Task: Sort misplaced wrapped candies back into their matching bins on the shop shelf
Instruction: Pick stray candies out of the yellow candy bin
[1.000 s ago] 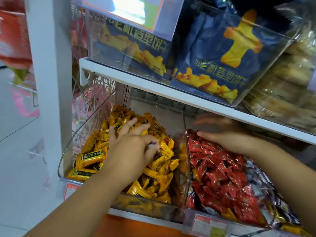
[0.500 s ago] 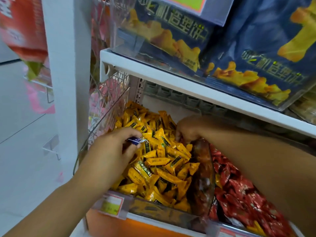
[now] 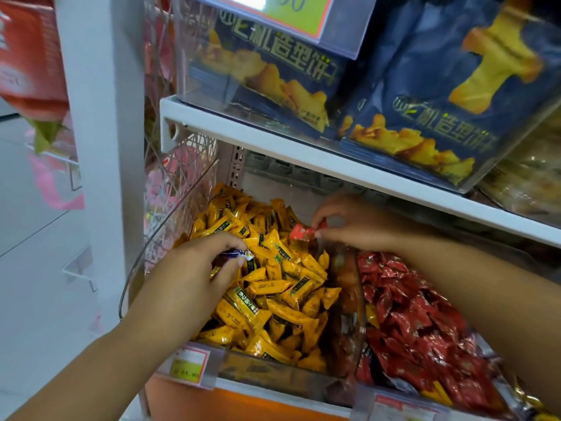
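A clear bin (image 3: 170,226) on the lower shelf is full of yellow wrapped candies (image 3: 273,287). To its right a second clear bin (image 3: 359,299) holds red wrapped candies (image 3: 416,323). My left hand (image 3: 194,268) hovers over the yellow pile and pinches a blue-and-white wrapped candy (image 3: 239,254) between thumb and fingers. At the back right of the yellow bin, my right hand (image 3: 349,220) pinches a red wrapped candy (image 3: 302,232) just above the yellow candies.
A white shelf board (image 3: 303,147) runs close above both hands, carrying a clear bin of dark blue biscuit bags (image 3: 425,95). A white post (image 3: 100,117) and a pink wire basket (image 3: 179,183) stand on the left. Price tags (image 3: 188,364) line the front edge.
My right hand has crossed from the red bin to the yellow bin and now lifts a red candy out of it. My left hand keeps the blue-and-white candy.
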Demonstrator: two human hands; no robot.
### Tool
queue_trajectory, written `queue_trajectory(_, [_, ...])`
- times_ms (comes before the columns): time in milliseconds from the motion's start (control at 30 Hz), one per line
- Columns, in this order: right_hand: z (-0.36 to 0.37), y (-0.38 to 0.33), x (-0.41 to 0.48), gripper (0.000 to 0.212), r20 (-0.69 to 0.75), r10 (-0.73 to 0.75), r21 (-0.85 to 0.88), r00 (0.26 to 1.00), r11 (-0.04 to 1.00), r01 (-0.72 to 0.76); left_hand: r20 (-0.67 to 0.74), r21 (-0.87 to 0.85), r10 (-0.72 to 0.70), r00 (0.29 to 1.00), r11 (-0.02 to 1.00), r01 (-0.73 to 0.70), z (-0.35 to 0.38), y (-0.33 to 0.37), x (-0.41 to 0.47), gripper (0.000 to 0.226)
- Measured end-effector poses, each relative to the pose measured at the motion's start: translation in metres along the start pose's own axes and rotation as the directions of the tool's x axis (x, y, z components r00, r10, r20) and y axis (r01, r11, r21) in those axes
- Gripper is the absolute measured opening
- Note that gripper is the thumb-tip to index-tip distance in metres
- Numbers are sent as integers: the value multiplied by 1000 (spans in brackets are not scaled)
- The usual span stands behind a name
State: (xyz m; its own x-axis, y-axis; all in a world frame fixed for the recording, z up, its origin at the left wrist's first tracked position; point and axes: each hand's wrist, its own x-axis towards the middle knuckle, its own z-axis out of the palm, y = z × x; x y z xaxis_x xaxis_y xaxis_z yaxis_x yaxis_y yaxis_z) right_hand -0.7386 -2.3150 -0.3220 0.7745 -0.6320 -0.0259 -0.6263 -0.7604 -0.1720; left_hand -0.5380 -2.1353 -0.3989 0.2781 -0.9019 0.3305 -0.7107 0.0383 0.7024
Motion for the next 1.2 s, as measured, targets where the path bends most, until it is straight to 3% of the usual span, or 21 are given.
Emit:
queue_trajectory(133, [-6,18,-37,10,-213,189,251,959,959,-133,-5,25,20,1000,1000,-20,3,7,0,12])
queue_trajectory(200, [-12,31,-55,7,-295,251,400,922,908,-120,-21,-5,35,999,999,-35,3,11,1,10])
queue_trajectory(267, [-18,44,-69,37,-262,298,450,918,879,-157,-24,-28,47,999,998,-48,3,14,0,9])
queue_trajectory(400, [-20,65,-82,16,-98,321,318,942,907,-276,-5,-36,58,998,998,-58,3,14,-5,10])
queue_trajectory(500, [-17,43,-64,16,-66,246,330,967,920,-212,-1,-30,55,999,998,-55,-1,11,-6,13])
queue_trajectory(567, [-12,17,-39,17,-36,139,233,990,964,-127,-9,-39,34,999,999,-34,-4,10,-7,13])
queue_trajectory(667, [0,-21,6,33,53,4,166,999,986,-13,-65,-62,3,998,998,-7,-6,5,-9,13])
queue_trajectory(767, [19,-52,56,39,35,-49,159,998,986,43,-98,-46,19,995,999,-23,-8,1,-14,14])
queue_trajectory(833, [37,-69,83,42,27,-51,145,998,988,47,-130,-44,14,991,999,-20,-9,-1,-18,13])
queue_trajectory(967, [61,-81,97,53,115,-11,-50,993,999,17,-170,-93,-37,985,995,22,-11,-4,-21,11])
queue_trajectory(1100, [49,-51,69,35,191,-75,-39,979,996,83,-134,-114,-46,990,993,31,-14,-4,-27,11])
queue_trajectory(1200, [37,-37,45,37,245,-39,10,969,999,38,-111,-125,-58,992,991,44,-22,-1,-33,12])
